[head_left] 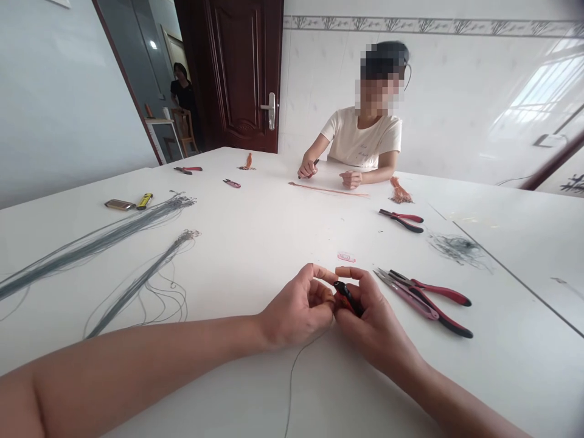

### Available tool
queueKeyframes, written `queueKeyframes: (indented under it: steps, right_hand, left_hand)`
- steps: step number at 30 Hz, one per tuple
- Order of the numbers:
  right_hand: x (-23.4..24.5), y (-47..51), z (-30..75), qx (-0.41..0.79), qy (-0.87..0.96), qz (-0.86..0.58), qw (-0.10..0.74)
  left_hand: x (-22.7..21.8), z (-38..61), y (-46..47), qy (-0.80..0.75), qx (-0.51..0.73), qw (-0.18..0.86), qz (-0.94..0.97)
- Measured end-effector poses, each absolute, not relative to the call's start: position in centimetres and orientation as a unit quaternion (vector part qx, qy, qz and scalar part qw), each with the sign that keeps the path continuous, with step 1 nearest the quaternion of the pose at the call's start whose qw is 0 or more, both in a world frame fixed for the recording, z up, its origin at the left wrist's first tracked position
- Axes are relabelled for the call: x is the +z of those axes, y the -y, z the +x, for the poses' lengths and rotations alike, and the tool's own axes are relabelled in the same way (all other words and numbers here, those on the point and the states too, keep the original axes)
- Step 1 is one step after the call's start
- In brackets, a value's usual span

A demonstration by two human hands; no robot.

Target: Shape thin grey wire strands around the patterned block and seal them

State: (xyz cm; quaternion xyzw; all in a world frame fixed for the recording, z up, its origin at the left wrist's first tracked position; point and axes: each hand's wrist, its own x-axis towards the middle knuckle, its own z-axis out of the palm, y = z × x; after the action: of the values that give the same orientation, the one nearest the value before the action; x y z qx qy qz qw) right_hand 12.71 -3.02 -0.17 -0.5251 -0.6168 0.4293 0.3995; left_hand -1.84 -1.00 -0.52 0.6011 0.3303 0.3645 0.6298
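Observation:
My right hand (365, 304) is closed around a small black and red lighter (347, 297), its dark end pointing up and to the left. Close against it, my left hand (303, 307) pinches a thin grey cord (292, 371). The cord runs out below the fingers and trails toward the near side of the table. Its pinched end is hidden by the fingertips. To the right of my right hand lie red-and-black pliers (440, 294), with pink-handled thread snips (417, 302) lying against them.
Two bundles of grey cords (109, 237) lie on the left of the white table (255, 243). Beyond them are a yellow lighter (145, 201) and a brownish case (119, 204). Other pliers (401, 219) and loose grey cords (460, 248) lie right. A co-worker (365, 137) sits opposite near orange cords (331, 190).

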Motion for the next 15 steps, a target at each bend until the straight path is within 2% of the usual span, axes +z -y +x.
queueKeyframes:
  steps: [7, 15]
  right_hand:
    - [0.27, 3.06, 13.10, 0.489, 0.573, -0.521, 0.401]
    - [-0.51, 3.02, 12.99, 0.458, 0.594, -0.498, 0.435]
  left_hand:
    - [-0.21, -2.19, 0.62, -0.345, 0.369, 0.672, 0.541]
    - [-0.27, -2.12, 0.53, -0.356, 0.373, 0.678, 0.524]
